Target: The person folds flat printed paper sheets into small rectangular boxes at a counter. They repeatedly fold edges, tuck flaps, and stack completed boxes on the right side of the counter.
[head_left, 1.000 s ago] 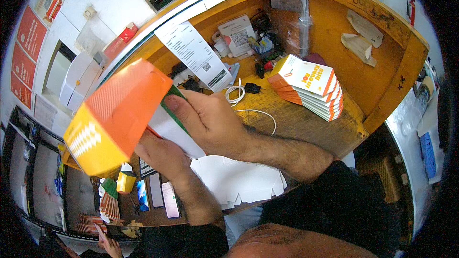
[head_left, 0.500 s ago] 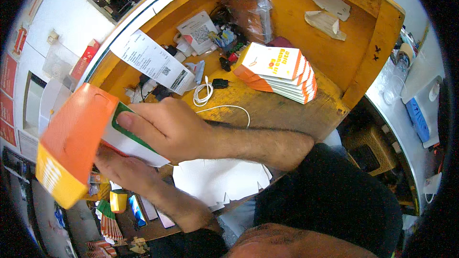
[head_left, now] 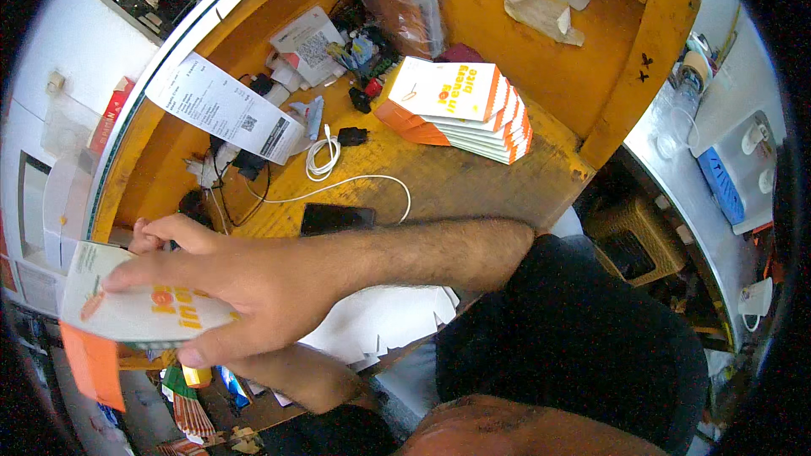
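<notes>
A small white and orange food carton is at the left, its printed white face up and an orange flap hanging below. My right hand grips it from above, a finger lying across the face and the thumb at its near edge. My left hand reaches in underneath; mostly its wrist shows, and its fingers are hidden behind the carton and the right hand. Under my forearms lie white cut sheets, partly covered. Farther back on the wooden desk stands a stack of flat cartons, fanned at one side.
Behind my right forearm lie a dark phone and a white cable. A long printed receipt leans at the back left among small clutter. Striped cartons sit below at lower left. A metal counter runs along the right.
The carton has turned, so its white printed face now shows instead of its orange and yellow sides. My right hand has moved left and down over it. The camera view has shifted slightly.
</notes>
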The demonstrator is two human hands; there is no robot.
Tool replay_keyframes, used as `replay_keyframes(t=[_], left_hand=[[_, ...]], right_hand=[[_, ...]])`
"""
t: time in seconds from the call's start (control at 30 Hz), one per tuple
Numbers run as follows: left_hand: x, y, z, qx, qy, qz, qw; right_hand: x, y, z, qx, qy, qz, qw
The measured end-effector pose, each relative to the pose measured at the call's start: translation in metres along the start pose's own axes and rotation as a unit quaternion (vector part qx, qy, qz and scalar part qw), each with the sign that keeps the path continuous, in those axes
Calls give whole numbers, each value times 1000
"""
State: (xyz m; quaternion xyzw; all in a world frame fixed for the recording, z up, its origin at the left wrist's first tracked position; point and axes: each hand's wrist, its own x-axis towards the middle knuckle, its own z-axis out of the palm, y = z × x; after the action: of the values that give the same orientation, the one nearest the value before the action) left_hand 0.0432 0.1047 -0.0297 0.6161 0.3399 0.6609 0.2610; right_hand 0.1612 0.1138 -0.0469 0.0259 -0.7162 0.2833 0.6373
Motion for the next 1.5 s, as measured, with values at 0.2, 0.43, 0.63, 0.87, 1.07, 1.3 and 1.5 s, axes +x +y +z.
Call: replay_keyframes(t=[0.2,0.43,0.63,0.87,1.07,1.3,1.5], left_hand=[[43,-22,-67,31,41,135,989],[19,10,-87,-178,70,254,948],[16,24,-116,-36,-96,160,982],[25,20,-144,10,-362,90,928],[-7,38,-85,-131,65,27,989],[11,31,-97,10,130,172,976],[4,31,-105,6,87,217,972]], right_hand=[[8,0,-16,-51,126,1,991],[-1,-12,-5,-24,4,-8,1000],[-8,-24,-19,-54,-140,26,988],[-11,-43,-20,91,-387,141,907],[-8,-44,-18,98,-322,103,936],[-25,-108,-114,-50,79,199,975],[-80,-93,-206,-574,84,63,812]])
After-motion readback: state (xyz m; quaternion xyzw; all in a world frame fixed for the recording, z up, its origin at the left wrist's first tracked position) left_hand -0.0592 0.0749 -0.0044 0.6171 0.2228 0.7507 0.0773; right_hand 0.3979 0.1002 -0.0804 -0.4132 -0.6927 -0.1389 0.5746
